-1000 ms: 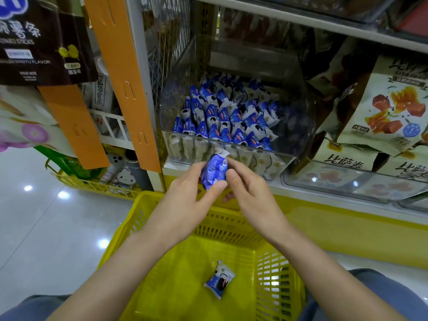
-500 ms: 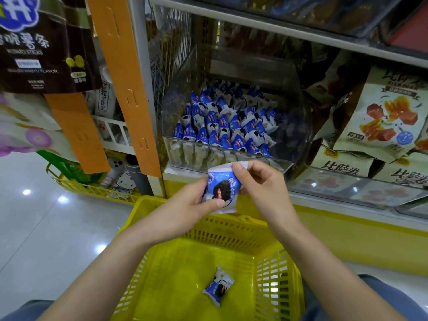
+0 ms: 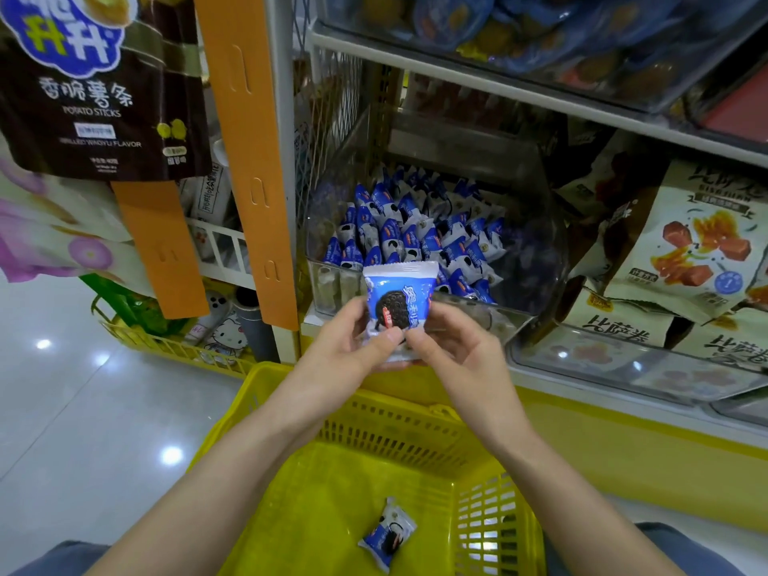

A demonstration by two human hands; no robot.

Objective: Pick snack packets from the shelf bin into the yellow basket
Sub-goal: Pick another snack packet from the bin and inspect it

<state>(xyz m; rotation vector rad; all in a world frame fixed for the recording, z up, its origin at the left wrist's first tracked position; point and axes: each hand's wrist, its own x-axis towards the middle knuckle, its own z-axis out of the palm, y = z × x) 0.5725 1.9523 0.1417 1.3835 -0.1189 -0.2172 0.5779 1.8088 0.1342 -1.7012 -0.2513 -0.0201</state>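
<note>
- Shop flooring, a glossy pale tiled floor (image 3: pixel 83 409), is reflecting ceiling lights at the left, while a white metal shelf (image 3: pixel 498 91) is carrying the stock straight ahead.
- One small blue-and-white snack packet (image 3: pixel 386 538) is lying on the bottom of the yellow slatted plastic basket (image 3: pixel 291 388), near its right wall, so at least one pick is looking done.
- A second blue-and-white packet printed with a dark round biscuit (image 3: pixel 401 301) is hanging upright in the air above the basket's far rim, just in front of the bin's front edge. It is not yet going in.
- The left hand (image 3: pixel 345 351) is pinching this packet's lower left side, thumb on the front, and the right hand (image 3: pixel 461 351) is pinching its lower right side, so neither hand is free.
- The clear plastic shelf bin (image 3: pixel 536 259) is sitting at the shelf's front edge and is holding a heap of matching blue-and-white packets (image 3: pixel 415 234). Many are remaining, so the task is appearing to be at an early stage, though how many are wanted is impossible to tell.
- An orange slotted hanging strip (image 3: pixel 249 160) is dangling beside the shelf's left upright, with a dark brown potato-stick bag (image 3: pixel 104 97) further left.
- Beige printed snack pouches (image 3: pixel 698 243) are filling the neighbouring space at the shelf's right end.
</note>
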